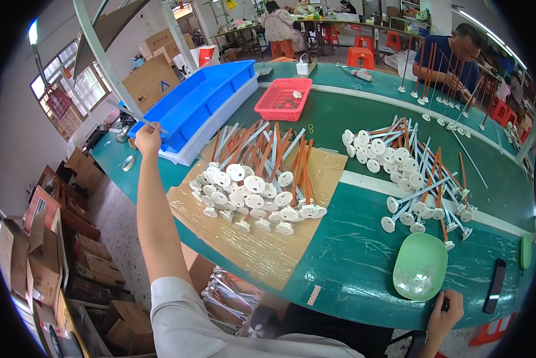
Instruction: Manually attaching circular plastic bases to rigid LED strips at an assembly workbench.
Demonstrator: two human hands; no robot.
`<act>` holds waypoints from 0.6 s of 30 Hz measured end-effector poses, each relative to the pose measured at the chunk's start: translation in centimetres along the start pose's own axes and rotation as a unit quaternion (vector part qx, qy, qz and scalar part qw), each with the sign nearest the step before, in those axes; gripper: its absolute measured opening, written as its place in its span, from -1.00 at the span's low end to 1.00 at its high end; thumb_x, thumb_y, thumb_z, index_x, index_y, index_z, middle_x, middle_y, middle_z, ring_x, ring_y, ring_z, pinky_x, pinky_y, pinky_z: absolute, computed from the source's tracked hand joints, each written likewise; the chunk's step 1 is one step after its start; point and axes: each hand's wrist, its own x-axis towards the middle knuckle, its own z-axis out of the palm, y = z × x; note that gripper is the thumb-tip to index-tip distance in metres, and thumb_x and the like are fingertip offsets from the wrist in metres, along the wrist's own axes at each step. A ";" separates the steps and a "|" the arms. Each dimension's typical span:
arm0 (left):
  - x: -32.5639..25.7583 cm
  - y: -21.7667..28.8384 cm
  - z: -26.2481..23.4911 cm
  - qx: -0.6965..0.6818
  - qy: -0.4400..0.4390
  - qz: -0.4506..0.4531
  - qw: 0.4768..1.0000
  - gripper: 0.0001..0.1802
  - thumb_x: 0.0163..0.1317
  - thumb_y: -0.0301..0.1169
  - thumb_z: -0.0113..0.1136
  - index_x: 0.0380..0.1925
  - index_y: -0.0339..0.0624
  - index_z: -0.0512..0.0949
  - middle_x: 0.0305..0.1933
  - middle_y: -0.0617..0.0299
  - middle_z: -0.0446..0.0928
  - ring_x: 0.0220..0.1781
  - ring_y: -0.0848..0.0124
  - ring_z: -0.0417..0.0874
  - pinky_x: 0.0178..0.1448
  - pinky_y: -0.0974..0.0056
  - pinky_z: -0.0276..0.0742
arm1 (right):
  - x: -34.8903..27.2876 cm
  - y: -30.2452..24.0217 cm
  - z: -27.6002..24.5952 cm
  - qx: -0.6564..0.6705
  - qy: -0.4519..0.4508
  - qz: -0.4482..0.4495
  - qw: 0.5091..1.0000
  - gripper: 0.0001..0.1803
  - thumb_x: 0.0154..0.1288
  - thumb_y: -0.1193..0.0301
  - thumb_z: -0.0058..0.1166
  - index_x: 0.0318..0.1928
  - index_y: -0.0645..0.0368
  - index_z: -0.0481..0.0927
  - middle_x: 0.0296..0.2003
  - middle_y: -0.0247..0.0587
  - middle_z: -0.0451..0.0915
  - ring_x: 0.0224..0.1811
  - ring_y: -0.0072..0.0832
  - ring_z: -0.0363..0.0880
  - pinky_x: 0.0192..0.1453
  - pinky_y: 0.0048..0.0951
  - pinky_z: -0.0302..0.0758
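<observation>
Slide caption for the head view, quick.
Left hand holds a grey strip beside a blue tray; right hand near a green dish.

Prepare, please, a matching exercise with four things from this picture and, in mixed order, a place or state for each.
1. Left hand
2. Right hand
3. Pink basket
4. Left pile of white-disc sticks

A. holds a small black thing
B. lies on brown cardboard
C. holds a thin grey stick
D. stands just right of the blue tray

Right pairs: 1-C, 2-A, 3-D, 4-B
</observation>
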 end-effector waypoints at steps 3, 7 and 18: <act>1.3 -2.3 3.9 0.012 -0.040 0.021 0.999 -0.70 0.09 -0.14 0.34 -0.22 -0.01 0.75 -0.32 0.17 0.73 -0.28 0.32 0.74 -0.10 0.25 0.57 | 0.0 -0.7 -0.3 -0.004 0.035 -0.039 0.999 -0.93 0.15 0.68 0.12 -0.39 0.33 0.49 -0.40 -0.06 0.53 -0.37 -0.20 0.49 -0.28 -0.34 0.41; 6.9 -12.6 2.3 -0.161 -0.065 0.001 0.985 -0.75 0.22 -0.30 0.34 -0.23 -0.25 0.72 -0.30 0.27 0.70 -0.30 0.52 0.61 -0.20 0.41 0.51 | 1.3 -1.7 0.3 -0.005 0.035 -0.056 0.998 -0.91 0.08 0.65 0.18 -0.41 0.29 0.54 -0.42 -0.07 0.56 -0.38 -0.19 0.54 -0.29 -0.33 0.46; 5.8 -7.3 1.7 -0.084 -0.052 -0.057 0.993 -0.63 0.17 -0.06 0.28 -0.17 -0.06 0.73 -0.31 0.33 0.71 -0.42 0.48 0.64 -0.34 0.35 0.51 | 1.5 -0.4 -1.1 0.004 0.059 -0.062 0.996 -0.85 -0.06 0.65 0.26 -0.45 0.23 0.55 -0.42 -0.17 0.62 -0.36 -0.20 0.56 -0.27 -0.30 0.49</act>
